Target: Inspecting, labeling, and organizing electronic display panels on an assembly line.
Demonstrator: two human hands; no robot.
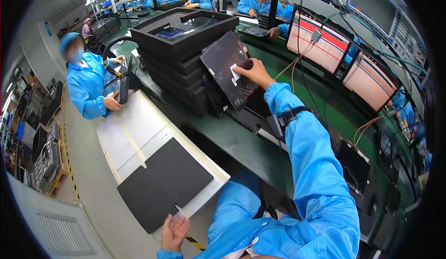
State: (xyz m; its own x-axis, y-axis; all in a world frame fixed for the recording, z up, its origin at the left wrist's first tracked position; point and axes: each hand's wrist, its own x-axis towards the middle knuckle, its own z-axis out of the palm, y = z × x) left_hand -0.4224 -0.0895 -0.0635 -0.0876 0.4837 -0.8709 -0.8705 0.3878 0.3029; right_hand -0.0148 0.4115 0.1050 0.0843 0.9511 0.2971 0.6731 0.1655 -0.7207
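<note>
A dark, glossy flat panel (pixel 225 64), like a screen, stands tilted beside a stack of black trays. My right hand (pixel 254 73) is closed at its right side, with a fingertip on a small white label (pixel 235 72) on its face. Exactly how the fingers behind grip it is hidden. Lower down, my left hand (pixel 175 233) is palm up with loosely bent fingers and holds nothing visible. It is just below the corner of a black sheet (pixel 165 180), close to a small clear tab (pixel 180 210). The sheet lies on a white board (pixel 132 115).
Black foam trays (pixel 181 64) are stacked high on the green bench (pixel 211 136). Two monitors (pixel 318 40) stand at the right, with cables (pixel 302 64) hanging before them. A co-worker (pixel 86 82) at the left holds a dark device (pixel 121 89). More dark panels (pixel 353 166) lie at the right.
</note>
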